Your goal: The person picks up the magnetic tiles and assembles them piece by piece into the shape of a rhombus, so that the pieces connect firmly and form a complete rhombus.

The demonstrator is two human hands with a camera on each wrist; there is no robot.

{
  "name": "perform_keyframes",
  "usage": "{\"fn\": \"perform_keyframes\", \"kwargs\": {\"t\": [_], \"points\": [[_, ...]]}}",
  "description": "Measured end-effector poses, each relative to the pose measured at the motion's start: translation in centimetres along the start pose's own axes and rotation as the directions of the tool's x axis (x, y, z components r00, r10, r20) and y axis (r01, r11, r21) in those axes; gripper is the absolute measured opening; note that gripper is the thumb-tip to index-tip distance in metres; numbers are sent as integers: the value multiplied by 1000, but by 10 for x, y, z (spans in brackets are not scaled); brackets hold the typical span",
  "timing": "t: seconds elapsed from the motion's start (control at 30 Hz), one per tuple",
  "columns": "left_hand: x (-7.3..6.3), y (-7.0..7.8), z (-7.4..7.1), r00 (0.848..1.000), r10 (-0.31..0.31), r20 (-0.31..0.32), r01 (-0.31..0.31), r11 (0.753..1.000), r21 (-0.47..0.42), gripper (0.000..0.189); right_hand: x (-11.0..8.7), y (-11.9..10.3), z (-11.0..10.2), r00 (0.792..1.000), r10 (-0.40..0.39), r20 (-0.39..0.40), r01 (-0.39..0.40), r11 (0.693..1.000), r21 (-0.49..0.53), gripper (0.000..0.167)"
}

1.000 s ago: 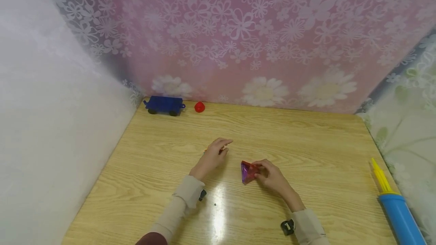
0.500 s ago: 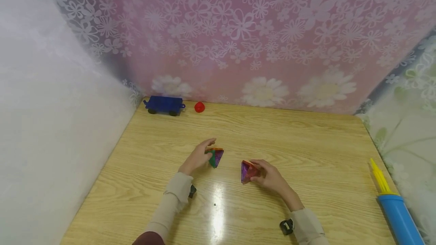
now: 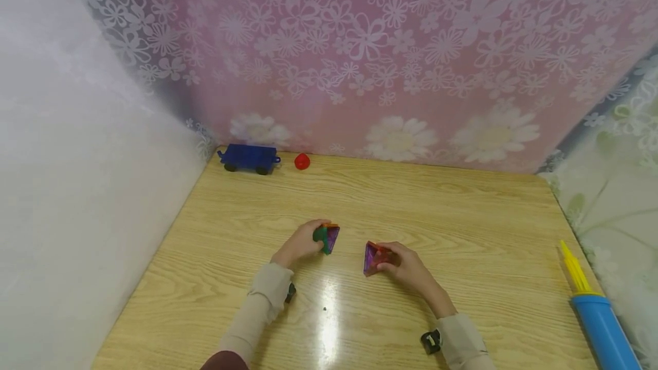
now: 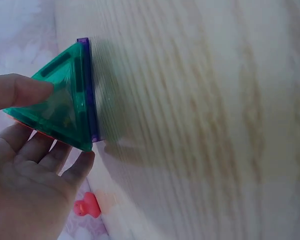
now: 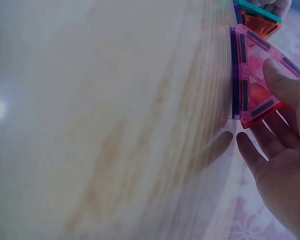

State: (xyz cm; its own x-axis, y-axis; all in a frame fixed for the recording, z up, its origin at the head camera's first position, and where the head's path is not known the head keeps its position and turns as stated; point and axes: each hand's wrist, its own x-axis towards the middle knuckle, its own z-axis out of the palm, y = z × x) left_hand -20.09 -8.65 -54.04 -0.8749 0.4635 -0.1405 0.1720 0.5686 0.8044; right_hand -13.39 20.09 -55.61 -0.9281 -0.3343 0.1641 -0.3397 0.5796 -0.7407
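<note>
My left hand (image 3: pixel 298 244) grips a small pyramid of translucent magnetic tiles (image 4: pixel 65 107), green, orange and purple. In the left wrist view the thumb (image 4: pixel 27 91) lies on the green triangle and the fingers are behind the orange side. The purple tile is its base, down at the tabletop. To the right, my right hand (image 3: pixel 409 267) holds a similar magnetic-tile pyramid (image 5: pixel 247 87) in pink, red and purple. Its thumb presses the pink face, with the other fingers on the red side. A short gap separates the two pyramids, whose purple tiles show between the hands.
Both pyramids are on a wood-grain table (image 3: pixel 437 204). A blue toy wagon (image 3: pixel 250 157) and a small red piece (image 3: pixel 302 161) stand by the flowered back wall. A blue and yellow hand pump (image 3: pixel 598 313) lies along the right edge.
My left hand draws back leftward, uncovering the green pyramid, then its fingers close round it. The right hand stays nearly still with the pink pyramid.
</note>
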Motion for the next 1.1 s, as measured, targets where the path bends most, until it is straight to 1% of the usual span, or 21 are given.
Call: {"fn": "perform_keyframes", "kwargs": {"t": [0.1,0.23,0.33,0.47,0.57,0.7,0.9,1.1], "points": [[-2,3,3,1000,14,17,-14,1000,1,57,1,0,1,1000,7,-12,-7,1000,8,43],[-4,8,9,999,4,40,-4,1000,-7,55,2,-2,-1,1000,4,-20,-4,1000,20,42],[-4,13,12,998,16,53,-17,1000,15,54,3,-2,-2,1000,13,-22,-13,1000,16,41],[-2,15,18,995,61,79,-67,995,79,54,5,0,-3,999,41,-11,-41,999,7,42],[0,15,22,992,85,94,-93,991,93,54,6,0,-4,998,56,6,-56,998,7,43],[1,18,26,988,115,100,-122,990,64,53,6,0,-4,998,67,15,-68,997,22,44],[2,21,33,984,149,96,-156,986,63,50,7,-1,-4,997,74,11,-75,996,43,43],[4,24,40,979,178,96,-183,982,51,48,8,3,-2,999,53,6,-53,997,61,43]]}}
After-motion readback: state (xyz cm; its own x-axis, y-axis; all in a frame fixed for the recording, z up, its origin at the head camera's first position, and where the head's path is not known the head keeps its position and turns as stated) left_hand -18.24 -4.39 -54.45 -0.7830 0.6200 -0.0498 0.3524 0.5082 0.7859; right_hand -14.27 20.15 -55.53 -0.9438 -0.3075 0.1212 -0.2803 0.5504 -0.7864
